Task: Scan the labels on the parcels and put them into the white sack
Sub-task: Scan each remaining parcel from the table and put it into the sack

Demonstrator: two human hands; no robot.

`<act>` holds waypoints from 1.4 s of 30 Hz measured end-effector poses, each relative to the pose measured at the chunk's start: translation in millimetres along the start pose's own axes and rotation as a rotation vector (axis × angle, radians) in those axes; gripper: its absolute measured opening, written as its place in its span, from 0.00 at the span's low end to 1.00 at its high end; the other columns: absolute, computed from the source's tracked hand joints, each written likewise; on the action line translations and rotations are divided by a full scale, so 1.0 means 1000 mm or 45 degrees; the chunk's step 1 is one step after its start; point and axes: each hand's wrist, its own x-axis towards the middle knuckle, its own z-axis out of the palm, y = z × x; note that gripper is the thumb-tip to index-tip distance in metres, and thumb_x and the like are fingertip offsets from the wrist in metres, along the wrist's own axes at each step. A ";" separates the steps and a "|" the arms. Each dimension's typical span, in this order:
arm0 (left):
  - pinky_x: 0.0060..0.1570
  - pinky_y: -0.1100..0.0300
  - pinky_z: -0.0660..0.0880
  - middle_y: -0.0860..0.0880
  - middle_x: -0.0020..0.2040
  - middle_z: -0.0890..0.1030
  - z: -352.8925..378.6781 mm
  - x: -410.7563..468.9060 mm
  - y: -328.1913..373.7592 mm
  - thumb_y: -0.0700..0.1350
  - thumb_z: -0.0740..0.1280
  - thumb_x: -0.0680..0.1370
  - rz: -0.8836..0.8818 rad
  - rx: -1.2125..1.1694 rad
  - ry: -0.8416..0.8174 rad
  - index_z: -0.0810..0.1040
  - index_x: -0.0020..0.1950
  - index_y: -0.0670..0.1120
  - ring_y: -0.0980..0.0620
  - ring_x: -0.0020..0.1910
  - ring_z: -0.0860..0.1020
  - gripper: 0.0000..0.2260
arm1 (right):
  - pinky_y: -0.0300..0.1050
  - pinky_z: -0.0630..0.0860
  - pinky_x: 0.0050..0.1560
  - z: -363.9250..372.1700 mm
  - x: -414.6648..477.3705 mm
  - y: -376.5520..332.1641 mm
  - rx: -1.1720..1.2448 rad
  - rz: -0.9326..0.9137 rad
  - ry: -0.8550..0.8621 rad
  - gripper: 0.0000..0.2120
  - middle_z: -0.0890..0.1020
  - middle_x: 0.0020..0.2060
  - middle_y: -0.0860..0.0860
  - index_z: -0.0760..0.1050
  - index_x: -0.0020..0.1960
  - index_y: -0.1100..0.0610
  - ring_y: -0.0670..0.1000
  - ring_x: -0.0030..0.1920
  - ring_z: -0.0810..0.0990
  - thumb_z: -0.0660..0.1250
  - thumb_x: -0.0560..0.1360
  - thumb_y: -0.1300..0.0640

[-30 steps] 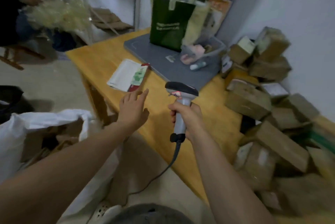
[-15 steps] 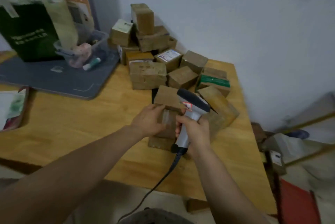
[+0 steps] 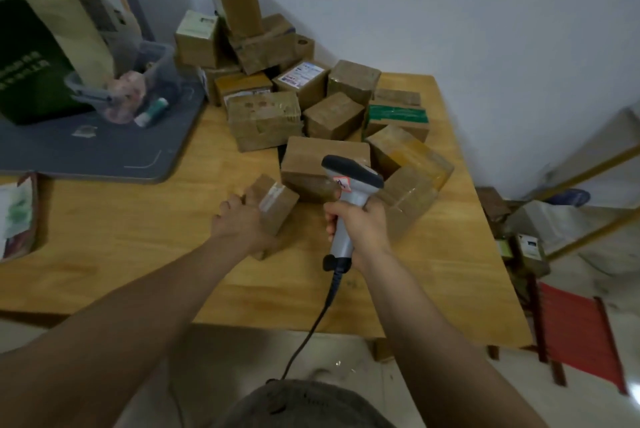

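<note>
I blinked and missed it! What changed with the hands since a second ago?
The left hand, empty and open a second ago, reached to the pile and now grips a small parcel at its near edge. The right hand still holds the scanner.

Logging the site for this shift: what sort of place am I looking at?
Probably a small, makeshift parcel-sorting room. A heap of taped cardboard parcels lies on a wooden table against a plain wall, the right hand holds a corded barcode scanner, and the left hand grips one small parcel.
</note>
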 end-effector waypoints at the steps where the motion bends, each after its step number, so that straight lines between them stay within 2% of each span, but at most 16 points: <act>1: 0.64 0.48 0.66 0.43 0.70 0.61 -0.001 -0.003 -0.019 0.59 0.74 0.67 -0.012 0.084 0.112 0.45 0.78 0.44 0.42 0.69 0.62 0.52 | 0.42 0.72 0.27 0.008 0.000 0.002 -0.014 0.021 -0.020 0.07 0.76 0.23 0.51 0.73 0.39 0.59 0.49 0.23 0.73 0.68 0.71 0.68; 4: 0.65 0.50 0.64 0.43 0.71 0.61 0.007 -0.016 -0.066 0.57 0.76 0.67 0.082 0.337 0.377 0.45 0.78 0.42 0.44 0.69 0.63 0.53 | 0.41 0.71 0.25 0.035 0.004 0.012 -0.072 0.100 -0.063 0.08 0.75 0.23 0.52 0.72 0.37 0.61 0.49 0.22 0.73 0.67 0.71 0.69; 8: 0.66 0.49 0.60 0.45 0.71 0.60 0.024 -0.027 -0.100 0.62 0.74 0.67 0.319 0.150 0.295 0.54 0.77 0.50 0.43 0.69 0.61 0.46 | 0.43 0.72 0.27 0.059 0.007 0.037 -0.200 0.162 -0.089 0.10 0.76 0.23 0.53 0.72 0.32 0.60 0.51 0.23 0.73 0.68 0.70 0.68; 10: 0.69 0.47 0.56 0.44 0.73 0.57 0.027 -0.027 -0.108 0.64 0.75 0.64 0.216 -0.079 0.234 0.53 0.77 0.51 0.43 0.72 0.56 0.50 | 0.42 0.72 0.26 0.064 0.007 0.050 -0.249 0.162 -0.083 0.09 0.77 0.23 0.53 0.73 0.33 0.59 0.50 0.23 0.75 0.68 0.70 0.68; 12: 0.72 0.45 0.51 0.43 0.77 0.50 0.029 -0.026 -0.115 0.66 0.76 0.61 0.038 -0.238 0.130 0.44 0.78 0.48 0.42 0.76 0.49 0.59 | 0.39 0.74 0.25 0.067 0.008 0.062 -0.264 0.190 -0.041 0.08 0.79 0.23 0.51 0.73 0.38 0.58 0.48 0.23 0.77 0.69 0.71 0.67; 14: 0.72 0.44 0.50 0.43 0.78 0.48 0.033 -0.023 -0.121 0.66 0.77 0.59 -0.037 -0.318 0.039 0.38 0.78 0.45 0.42 0.77 0.48 0.63 | 0.41 0.77 0.29 0.070 0.007 0.073 -0.273 0.232 -0.001 0.09 0.80 0.28 0.52 0.73 0.40 0.56 0.49 0.28 0.79 0.71 0.71 0.66; 18: 0.70 0.46 0.60 0.42 0.76 0.57 0.037 -0.018 -0.123 0.59 0.80 0.61 0.004 -0.552 0.025 0.38 0.78 0.44 0.41 0.74 0.58 0.63 | 0.42 0.77 0.31 0.077 0.004 0.084 -0.249 0.264 0.029 0.10 0.79 0.32 0.52 0.72 0.40 0.54 0.49 0.31 0.78 0.72 0.71 0.66; 22: 0.67 0.52 0.65 0.44 0.75 0.55 0.036 -0.020 -0.135 0.44 0.81 0.61 0.127 -0.704 -0.030 0.46 0.79 0.45 0.43 0.73 0.60 0.57 | 0.47 0.77 0.43 0.082 0.009 0.085 -0.284 0.221 0.083 0.11 0.78 0.38 0.49 0.73 0.45 0.53 0.50 0.40 0.78 0.74 0.70 0.62; 24: 0.68 0.55 0.64 0.46 0.77 0.51 0.031 -0.019 -0.149 0.40 0.79 0.65 0.253 -0.648 -0.070 0.49 0.79 0.45 0.45 0.75 0.57 0.52 | 0.45 0.73 0.42 0.085 0.013 0.081 -0.344 0.173 0.089 0.13 0.77 0.39 0.48 0.73 0.48 0.53 0.50 0.41 0.76 0.75 0.70 0.60; 26: 0.68 0.56 0.63 0.46 0.78 0.54 0.025 -0.015 -0.162 0.39 0.74 0.72 0.290 -0.613 0.030 0.52 0.79 0.47 0.45 0.75 0.59 0.43 | 0.43 0.70 0.37 0.090 0.015 0.077 -0.377 0.128 0.042 0.13 0.77 0.39 0.47 0.74 0.51 0.54 0.48 0.40 0.76 0.74 0.70 0.61; 29: 0.65 0.50 0.68 0.40 0.74 0.64 0.022 -0.017 -0.169 0.42 0.64 0.79 -0.060 -0.787 0.220 0.57 0.78 0.43 0.41 0.69 0.68 0.29 | 0.47 0.74 0.45 0.101 0.019 0.074 -0.463 0.097 -0.066 0.15 0.79 0.43 0.49 0.75 0.54 0.55 0.49 0.43 0.77 0.74 0.70 0.60; 31: 0.60 0.47 0.73 0.38 0.66 0.71 0.024 -0.025 -0.160 0.46 0.59 0.81 -0.416 -1.214 0.144 0.65 0.72 0.38 0.40 0.60 0.73 0.21 | 0.48 0.76 0.46 0.109 0.019 0.075 -0.510 0.122 -0.151 0.12 0.80 0.45 0.50 0.75 0.50 0.53 0.51 0.45 0.78 0.74 0.70 0.60; 33: 0.49 0.48 0.78 0.40 0.58 0.75 0.027 -0.035 -0.148 0.49 0.58 0.82 -0.628 -1.722 -0.043 0.71 0.65 0.38 0.43 0.54 0.74 0.18 | 0.45 0.74 0.39 0.117 0.015 0.078 -0.502 0.179 -0.242 0.11 0.80 0.41 0.48 0.74 0.44 0.51 0.50 0.42 0.78 0.75 0.69 0.60; 35: 0.44 0.51 0.78 0.40 0.56 0.77 0.031 -0.041 -0.139 0.47 0.59 0.82 -0.641 -1.950 -0.179 0.73 0.64 0.40 0.44 0.55 0.75 0.15 | 0.45 0.75 0.39 0.121 0.010 0.084 -0.487 0.225 -0.302 0.11 0.81 0.40 0.49 0.74 0.43 0.50 0.51 0.42 0.78 0.75 0.69 0.61; 38: 0.54 0.50 0.75 0.45 0.54 0.80 0.035 -0.045 -0.138 0.44 0.60 0.82 -0.561 -2.011 -0.177 0.72 0.65 0.47 0.46 0.52 0.78 0.12 | 0.52 0.80 0.46 0.124 0.004 0.094 -0.364 0.258 -0.337 0.11 0.82 0.44 0.54 0.75 0.46 0.54 0.55 0.45 0.80 0.74 0.69 0.64; 42: 0.52 0.51 0.77 0.45 0.52 0.82 0.031 -0.051 -0.158 0.44 0.69 0.76 -0.506 -2.075 -0.193 0.72 0.62 0.49 0.46 0.49 0.80 0.15 | 0.47 0.81 0.43 0.124 -0.001 0.089 -0.181 0.228 -0.372 0.12 0.85 0.41 0.49 0.77 0.47 0.55 0.51 0.45 0.83 0.73 0.69 0.67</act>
